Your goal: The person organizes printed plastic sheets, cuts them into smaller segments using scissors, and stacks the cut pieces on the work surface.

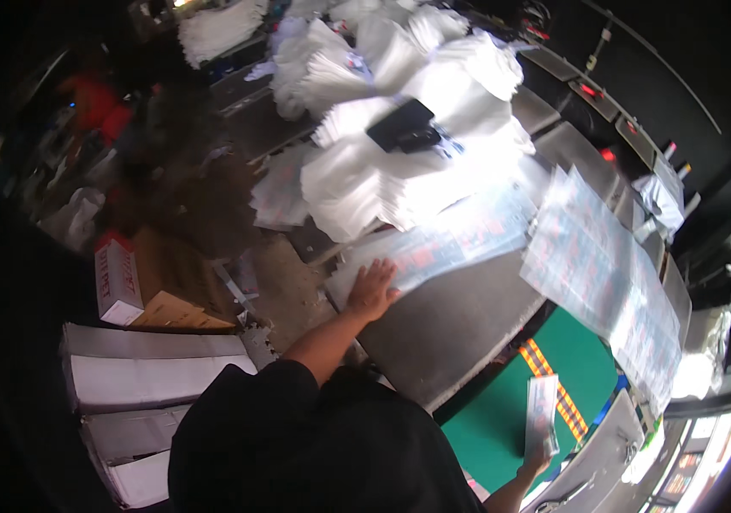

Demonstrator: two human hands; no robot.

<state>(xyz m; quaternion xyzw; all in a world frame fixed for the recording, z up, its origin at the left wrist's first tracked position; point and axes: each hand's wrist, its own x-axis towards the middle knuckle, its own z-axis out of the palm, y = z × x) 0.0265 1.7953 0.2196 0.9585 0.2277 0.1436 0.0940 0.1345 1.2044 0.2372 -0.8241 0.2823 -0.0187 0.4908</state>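
Observation:
My left hand (372,291) lies with fingers outstretched at the near end of a long translucent plastic sheet (442,246). Faint red and blue print runs along that sheet, which rests on a grey table (446,321). Low on the right, my right hand (538,463) grips the lower end of a narrow, folded-looking plastic strip (541,409) with similar print. The strip is over a green board (489,419) crossed by an orange-and-black checked band (569,410). My right fingers are partly hidden by the strip and small in view.
Large stacks of white sheets (357,184) cover the far table, with a black flat object (401,126) on top. More printed plastic sheets (609,278) spread to the right. At left are a cardboard box (182,278) and white cartons (156,376). A person in red (96,103) appears blurred far left.

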